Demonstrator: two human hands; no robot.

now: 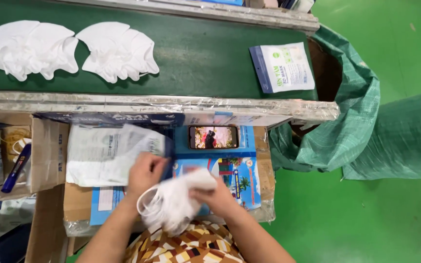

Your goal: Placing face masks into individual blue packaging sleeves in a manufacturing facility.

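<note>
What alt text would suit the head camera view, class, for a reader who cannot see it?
Two hands, left hand and right hand, hold a bundle of white face masks above a cardboard box. Beyond it, a phone, mask stacks and a sealed packet on a green belt.

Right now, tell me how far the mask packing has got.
Done: one sealed mask pouch lies on the green belt. In hand: the right hand grips a bundle of white masks while the left hand takes an empty pouch from the stack. Left: two fanned mask piles wait on the belt.
</note>
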